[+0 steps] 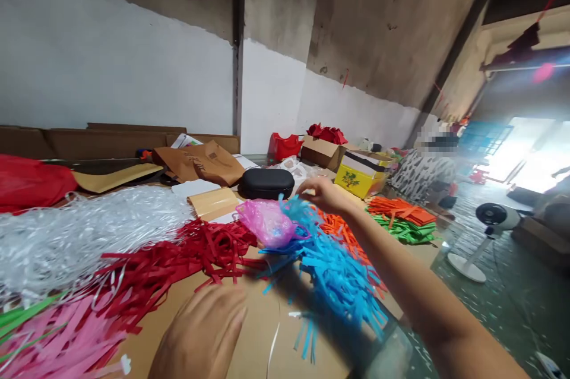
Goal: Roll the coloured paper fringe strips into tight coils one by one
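I'm watching through the head camera, and the right hand (320, 196) is curving over the top of a loose bundle of bright blue paper strips (332, 266), its fingers bunched together just at the bundle's upper tips — whether they are actually pinching the strips, I can't tell from here. The bundle is sitting near the middle of the view, above a cardboard sheet (262, 331), and its narrow, ragged strips are fanning out in all directions, looking slightly blurred. A crumpled pink plastic bag (266, 222) is touching the bundle's upper left side, just under the right hand. The left hand (199, 331) is hovering at the bottom of the frame, close to the blue strips but too blurred for me to tell whether its fingers are apart or together. Around them, a heap of silvery tinsel strands (75, 242), red paper strips (187, 254) and pink paper strips (57, 337) are spreading across the left side, while orange paper strips (342, 236) are lying behind the blue bundle. Farther back, a black zip case (267, 183) is resting beside kraft paper bags (200, 162) and a yellow box (358, 176) — and a floor fan (492, 224) is standing off to the right
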Motion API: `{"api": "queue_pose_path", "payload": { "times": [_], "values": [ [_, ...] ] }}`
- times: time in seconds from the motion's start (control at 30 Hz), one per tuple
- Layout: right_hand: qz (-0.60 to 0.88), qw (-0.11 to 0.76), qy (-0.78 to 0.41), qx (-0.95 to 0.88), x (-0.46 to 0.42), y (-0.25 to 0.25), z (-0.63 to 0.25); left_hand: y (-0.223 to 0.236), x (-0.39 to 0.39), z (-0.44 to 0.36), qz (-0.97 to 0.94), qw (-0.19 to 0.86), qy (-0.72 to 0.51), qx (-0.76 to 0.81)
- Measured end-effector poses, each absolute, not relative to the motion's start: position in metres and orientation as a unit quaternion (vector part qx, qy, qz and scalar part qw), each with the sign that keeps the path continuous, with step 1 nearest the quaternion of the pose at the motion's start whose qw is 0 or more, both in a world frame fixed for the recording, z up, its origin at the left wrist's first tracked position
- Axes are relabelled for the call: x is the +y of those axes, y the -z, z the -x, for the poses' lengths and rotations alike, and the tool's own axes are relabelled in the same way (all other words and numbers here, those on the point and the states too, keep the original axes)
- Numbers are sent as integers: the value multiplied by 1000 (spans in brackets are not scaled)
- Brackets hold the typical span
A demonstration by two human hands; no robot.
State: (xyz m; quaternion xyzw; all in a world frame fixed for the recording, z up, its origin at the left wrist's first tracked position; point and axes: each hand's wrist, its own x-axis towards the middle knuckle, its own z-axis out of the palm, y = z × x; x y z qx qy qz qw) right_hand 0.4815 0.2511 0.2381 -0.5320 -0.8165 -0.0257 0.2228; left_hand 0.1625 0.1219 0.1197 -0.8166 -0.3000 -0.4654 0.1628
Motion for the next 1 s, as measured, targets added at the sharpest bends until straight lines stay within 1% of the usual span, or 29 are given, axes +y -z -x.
{"api": "queue_pose_path", "payload": {
  "times": [0.1,0.17,0.27,0.37,0.4,0.47,0.53,0.57,0.6,0.67,0.73,0.8,0.87,0.93,1.0],
  "values": [
    [417,192,-16,-889,212,-217,-422,-140,126,-167,768,185,493,-366],
    [365,182,-32,-913,194,-202,-395,-143,125,-163,769,195,471,-385],
    [313,182,-47,-931,185,-186,-371,-134,122,-153,795,184,421,-395],
    [287,201,-81,-933,181,-171,-355,-115,125,-141,800,170,392,-421],
    [290,227,-91,-925,175,-164,-348,-109,126,-136,800,167,382,-430],
    [332,324,-88,-882,155,-140,-331,-101,129,-122,795,168,370,-450],
    [368,424,-72,-824,126,-108,-307,-103,127,-105,789,207,349,-461],
    [360,432,-97,-821,112,-90,-292,-108,123,-96,787,241,328,-463],
    [287,404,-121,-860,100,-74,-277,-117,118,-88,787,285,297,-459],
    [281,338,-208,-874,83,-49,-246,-138,105,-75,786,361,223,-450],
    [288,316,-327,-843,79,-40,-217,-158,91,-67,783,397,166,-450],
    [258,324,-465,-782,82,-41,-196,-166,78,-61,780,405,140,-457],
    [219,340,-578,-709,87,-47,-183,-160,67,-52,778,399,147,-463],
    [193,385,-659,-617,87,-51,-177,-143,58,-41,779,390,174,-459],
    [160,422,-712,-538,84,-54,-175,-119,52,-32,782,378,197,-454]
  ]
}}
